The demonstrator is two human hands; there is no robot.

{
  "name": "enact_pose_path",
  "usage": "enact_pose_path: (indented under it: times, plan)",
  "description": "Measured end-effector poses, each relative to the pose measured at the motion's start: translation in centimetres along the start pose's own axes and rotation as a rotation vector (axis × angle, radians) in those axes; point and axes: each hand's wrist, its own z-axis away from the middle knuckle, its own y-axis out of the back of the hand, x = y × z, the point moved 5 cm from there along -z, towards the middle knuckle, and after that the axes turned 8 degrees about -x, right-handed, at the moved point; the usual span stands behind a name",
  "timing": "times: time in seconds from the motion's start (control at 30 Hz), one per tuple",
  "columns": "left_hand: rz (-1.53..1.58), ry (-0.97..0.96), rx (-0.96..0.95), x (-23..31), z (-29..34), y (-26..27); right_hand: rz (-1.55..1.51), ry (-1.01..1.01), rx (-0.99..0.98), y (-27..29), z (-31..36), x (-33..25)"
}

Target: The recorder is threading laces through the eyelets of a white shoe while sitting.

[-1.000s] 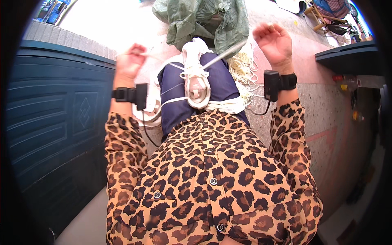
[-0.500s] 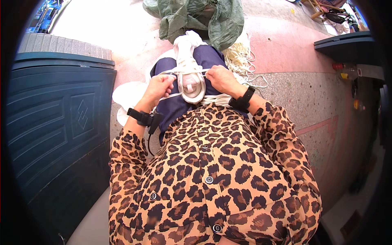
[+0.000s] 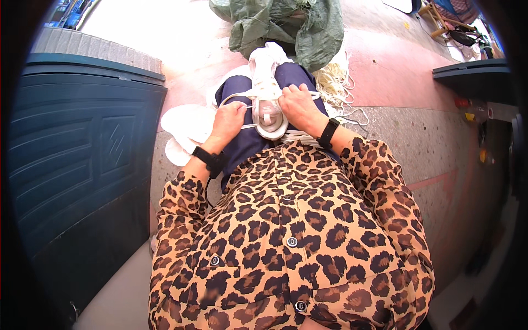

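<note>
A white shoe [image 3: 264, 74] lies on my lap across dark blue trousers, its opening nearest my body and its toe pointing away. White shoelace [image 3: 234, 95] loops out from its sides. My left hand [image 3: 229, 122] is closed in a pinch on a lace strand just left of the shoe opening. On the other side my right hand [image 3: 302, 108] pinches lace close against the shoe's right edge, its fingertips partly hidden. A loose lace strand passes out to the right beyond that hand.
More white shoes [image 3: 187, 124] lie by my left leg. A heap of white laces [image 3: 334, 82] rests on the floor beyond my right knee. A green woven sack [image 3: 286, 27] stands ahead. Dark blue door panels [image 3: 88, 126] flank me at the left and right.
My right hand has moved in against the shoe's right edge. My left hand has turned and stays at the left side. The whole view has shifted slightly.
</note>
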Motion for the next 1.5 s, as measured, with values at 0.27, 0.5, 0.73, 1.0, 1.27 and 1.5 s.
enact_pose_path:
  times: [0.27,0.5,0.73,1.0,1.27,1.5]
  plan:
    - [-0.190,-0.057,0.111,0.9,-1.0,-0.6,-0.105,-0.195,0.199,0.7,0.4,1.6]
    - [-0.416,-0.167,0.074,3.9,-1.3,-0.9,-0.117,-0.189,0.179,2.0,0.5,2.2]
    - [-0.721,-0.200,0.230,4.1,0.1,-1.1,-0.133,-0.208,0.129,-0.8,0.5,0.9]
    - [-0.452,-0.226,0.262,4.5,0.1,-1.2,-0.210,-0.249,0.048,-0.6,0.7,1.7]
    - [-0.822,-0.415,0.007,6.2,-0.1,-2.4,-0.185,0.088,0.148,-0.5,0.5,0.1]
    - [-0.864,-0.479,-0.146,6.2,-1.0,-2.9,-0.031,0.034,0.026,-0.5,-1.5,-0.8]
